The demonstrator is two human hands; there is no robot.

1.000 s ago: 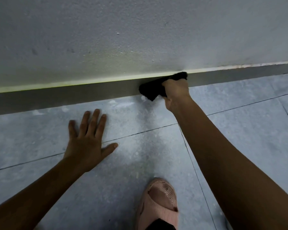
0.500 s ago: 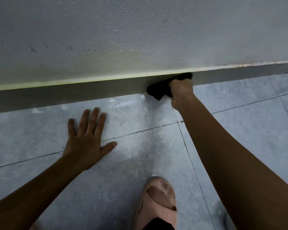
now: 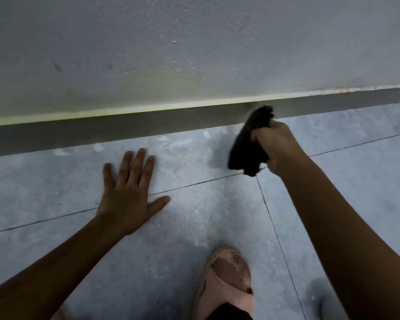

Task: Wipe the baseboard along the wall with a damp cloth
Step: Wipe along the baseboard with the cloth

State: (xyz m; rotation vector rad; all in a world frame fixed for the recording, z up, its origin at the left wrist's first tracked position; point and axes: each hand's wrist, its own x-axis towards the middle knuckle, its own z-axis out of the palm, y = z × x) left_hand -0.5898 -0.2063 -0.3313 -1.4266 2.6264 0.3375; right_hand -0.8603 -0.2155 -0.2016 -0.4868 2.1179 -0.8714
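The right hand (image 3: 278, 144) is clenching the cloth (image 3: 249, 144), which is hanging at its nine o'clock (top edge blurred) near the baseboard (image 3: 125, 128); the left hand (image 3: 127, 199) is lying flat, fingers spread.

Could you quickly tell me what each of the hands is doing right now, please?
Left hand: open, flat on the floor tiles, holding nothing.
Right hand: closed around the dark cloth.

black cloth (image 3: 247, 144), grey baseboard (image 3: 125, 128), pink slipper (image 3: 226, 282)
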